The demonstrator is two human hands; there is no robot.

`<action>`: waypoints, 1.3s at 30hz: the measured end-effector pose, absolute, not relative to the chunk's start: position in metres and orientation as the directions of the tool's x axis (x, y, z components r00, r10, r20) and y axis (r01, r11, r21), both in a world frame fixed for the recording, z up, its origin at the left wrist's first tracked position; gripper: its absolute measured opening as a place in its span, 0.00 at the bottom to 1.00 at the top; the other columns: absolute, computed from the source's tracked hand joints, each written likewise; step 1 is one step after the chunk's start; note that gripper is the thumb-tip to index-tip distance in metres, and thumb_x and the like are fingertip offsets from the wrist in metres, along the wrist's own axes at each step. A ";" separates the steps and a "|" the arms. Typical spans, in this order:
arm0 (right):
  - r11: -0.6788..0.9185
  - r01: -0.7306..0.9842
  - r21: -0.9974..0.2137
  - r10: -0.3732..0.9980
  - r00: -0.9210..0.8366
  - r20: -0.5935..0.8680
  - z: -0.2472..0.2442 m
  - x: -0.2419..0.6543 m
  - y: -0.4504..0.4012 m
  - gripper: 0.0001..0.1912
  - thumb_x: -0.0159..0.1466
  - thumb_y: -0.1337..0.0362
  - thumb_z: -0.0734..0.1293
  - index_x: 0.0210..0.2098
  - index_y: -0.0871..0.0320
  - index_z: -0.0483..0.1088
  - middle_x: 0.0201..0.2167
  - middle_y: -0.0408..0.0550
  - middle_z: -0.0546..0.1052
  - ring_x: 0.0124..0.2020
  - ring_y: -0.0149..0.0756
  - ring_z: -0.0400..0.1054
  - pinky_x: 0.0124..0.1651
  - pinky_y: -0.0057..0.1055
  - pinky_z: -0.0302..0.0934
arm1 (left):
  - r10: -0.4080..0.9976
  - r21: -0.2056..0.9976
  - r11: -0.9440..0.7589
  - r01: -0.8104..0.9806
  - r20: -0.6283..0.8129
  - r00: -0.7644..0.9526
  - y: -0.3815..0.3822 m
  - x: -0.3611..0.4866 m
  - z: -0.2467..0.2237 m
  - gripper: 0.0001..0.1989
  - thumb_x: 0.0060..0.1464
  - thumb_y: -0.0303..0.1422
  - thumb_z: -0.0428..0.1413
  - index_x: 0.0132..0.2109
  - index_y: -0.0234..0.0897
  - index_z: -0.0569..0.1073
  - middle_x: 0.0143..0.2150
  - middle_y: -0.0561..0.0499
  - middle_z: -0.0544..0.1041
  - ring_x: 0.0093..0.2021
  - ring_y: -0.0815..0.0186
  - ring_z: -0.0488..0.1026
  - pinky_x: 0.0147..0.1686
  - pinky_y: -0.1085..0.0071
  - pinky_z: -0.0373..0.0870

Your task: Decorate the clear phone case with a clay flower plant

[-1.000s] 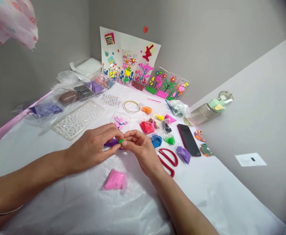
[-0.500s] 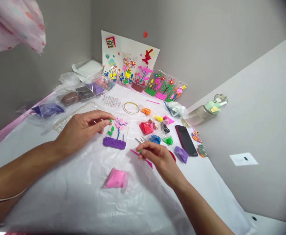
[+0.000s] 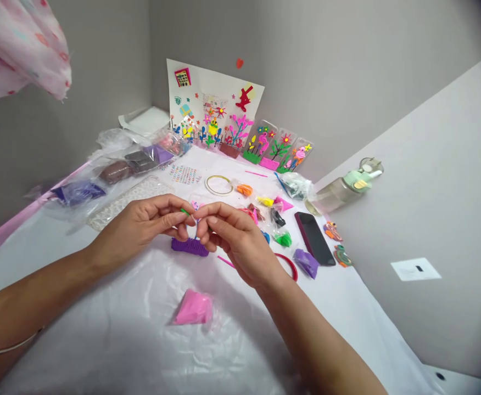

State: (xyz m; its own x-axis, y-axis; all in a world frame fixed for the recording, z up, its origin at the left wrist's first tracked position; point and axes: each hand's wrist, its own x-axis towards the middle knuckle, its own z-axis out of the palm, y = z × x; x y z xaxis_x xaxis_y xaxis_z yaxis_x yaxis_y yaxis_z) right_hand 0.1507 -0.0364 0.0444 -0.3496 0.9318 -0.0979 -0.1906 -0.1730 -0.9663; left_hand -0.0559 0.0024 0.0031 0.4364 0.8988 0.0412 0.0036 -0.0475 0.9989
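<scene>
My left hand point(image 3: 154, 222) pinches a small piece of green clay point(image 3: 185, 212) between thumb and fingertips. My right hand point(image 3: 234, 236) meets it fingertip to fingertip, its fingers closed on a bit of green clay that barely shows. Below and behind both hands lies a clear phone case decorated with clay, with a ridged purple clay base point(image 3: 190, 247). The hands cover most of its pink flowers and stem. A pink stick tool point(image 3: 225, 262) lies partly under my right hand. Nearer to me sits a bag of pink clay point(image 3: 194, 307).
Small clay bags, including a green one point(image 3: 284, 239) and a purple one point(image 3: 306, 263), lie at right near a phone point(image 3: 314, 238). Bangles point(image 3: 219, 185) and a bottle point(image 3: 339, 192) are farther off. Decorated cases point(image 3: 279, 151) lean on the wall. Plastic packets point(image 3: 129, 164) lie at left.
My right hand has moved left and up from beside the pink stick tool to meet my left hand over the phone case. My left hand keeps its green clay.
</scene>
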 end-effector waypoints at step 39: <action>0.360 0.365 -0.859 0.932 -0.177 0.315 0.008 0.143 -0.030 0.03 0.70 0.60 0.74 0.43 0.50 0.81 0.38 0.44 0.80 0.27 0.31 0.61 0.36 0.33 0.61 | 0.895 0.952 -0.200 0.231 0.082 0.438 0.000 -0.059 -0.003 0.19 0.67 0.48 0.57 0.34 0.41 0.78 0.26 0.57 0.73 0.29 0.68 0.71 0.33 0.72 0.67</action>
State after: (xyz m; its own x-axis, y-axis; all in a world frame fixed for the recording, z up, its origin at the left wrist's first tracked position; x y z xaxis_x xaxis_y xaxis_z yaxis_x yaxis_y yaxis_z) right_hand 0.1432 -0.0299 0.0081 -0.1769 0.9324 0.3151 0.3654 0.3595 -0.8586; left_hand -0.0586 0.0003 -0.0028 0.4380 0.8952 0.0822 0.2307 -0.2004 0.9522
